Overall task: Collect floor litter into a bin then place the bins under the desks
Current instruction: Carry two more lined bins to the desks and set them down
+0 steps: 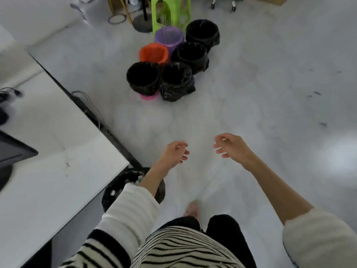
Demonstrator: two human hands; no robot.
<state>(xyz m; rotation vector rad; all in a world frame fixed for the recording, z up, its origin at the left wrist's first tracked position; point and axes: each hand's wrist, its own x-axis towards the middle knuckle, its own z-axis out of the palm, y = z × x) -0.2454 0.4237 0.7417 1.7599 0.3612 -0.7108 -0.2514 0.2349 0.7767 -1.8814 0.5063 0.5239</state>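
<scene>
Black-lined round waste bin (116, 188), holding pale litter: set on the floor at the near corner of the white desk (58, 151), partly tucked beneath its edge. Left hand (174, 151): held out over the grey floor (270, 93), forearm crossing above the bin, fingers loosely curled, nothing gripped. Right hand (230, 146): raised beside the left, apart from it, fingers relaxed and slightly bent, nothing held. Cluster of six bins (170, 60): stood together on the floor well beyond the hands; four lined with black bags, one orange mesh, one purple mesh. Lime-green plastic stool (170, 12): placed just behind the cluster.
</scene>
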